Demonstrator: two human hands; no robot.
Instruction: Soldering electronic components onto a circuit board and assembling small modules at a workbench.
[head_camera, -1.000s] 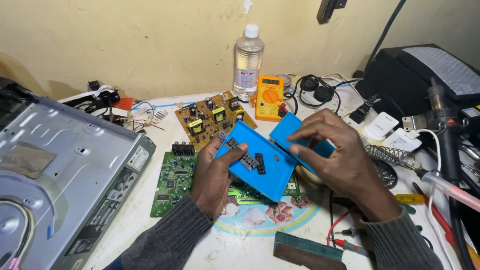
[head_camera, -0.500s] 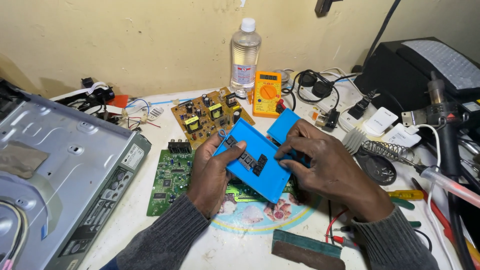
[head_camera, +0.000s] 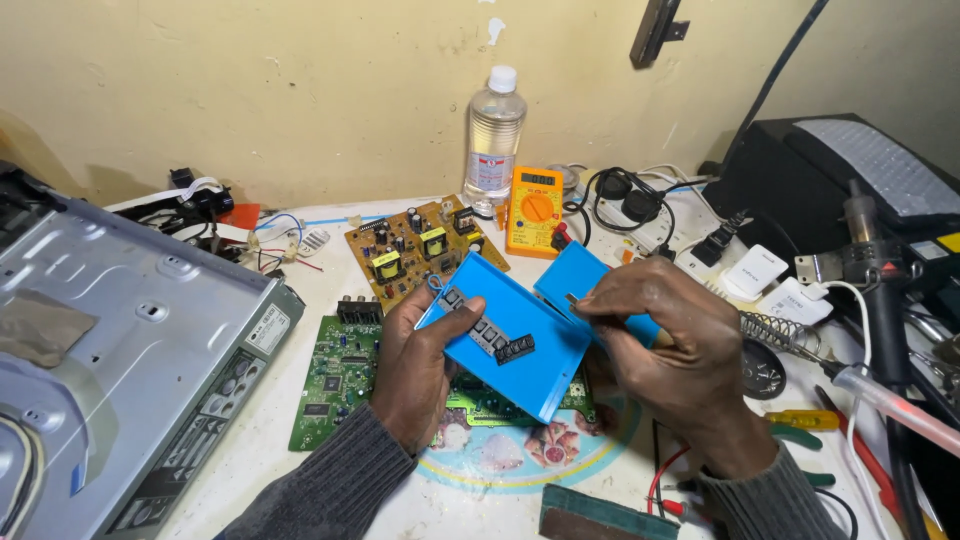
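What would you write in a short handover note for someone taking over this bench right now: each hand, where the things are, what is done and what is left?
Left hand: holds the open blue case from below, thumb on a row of small black chips inside.
Right hand: fingers pinched at the case's raised lid; what they pinch is too small to tell.
Below: green circuit board. Behind: brown circuit board, orange multimeter.
Done: case opened.
Left: chips remain in the case.

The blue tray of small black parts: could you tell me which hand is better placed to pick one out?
Probably the right hand: its fingertips pinch together just above the blue tray, beside the black parts. The left hand is occupied supporting the tray.
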